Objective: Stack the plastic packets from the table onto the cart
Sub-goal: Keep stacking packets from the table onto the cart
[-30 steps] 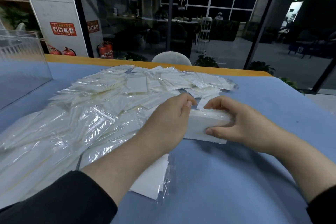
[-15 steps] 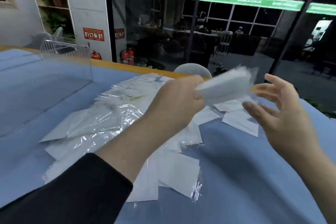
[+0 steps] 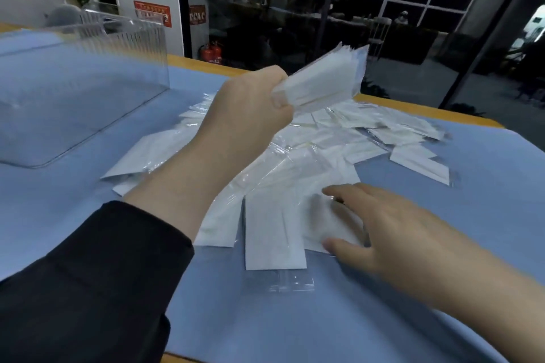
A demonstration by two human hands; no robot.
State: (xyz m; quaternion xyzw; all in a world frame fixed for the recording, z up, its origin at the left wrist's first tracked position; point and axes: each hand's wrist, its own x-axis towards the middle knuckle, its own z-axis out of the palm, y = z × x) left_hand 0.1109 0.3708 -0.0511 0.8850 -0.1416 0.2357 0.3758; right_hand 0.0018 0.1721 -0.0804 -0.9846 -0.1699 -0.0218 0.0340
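Left hand (image 3: 250, 106) clenched round one end of packet bundle (image 3: 321, 79), long axis pointing toward 2 o'clock, aloft over table (image 3: 383, 318); right hand (image 3: 380, 233) nearer loose packets (image 3: 295, 174), fingers spread flat, touching nearest packet (image 3: 274, 233) at 9 o'clock, gripping nothing.
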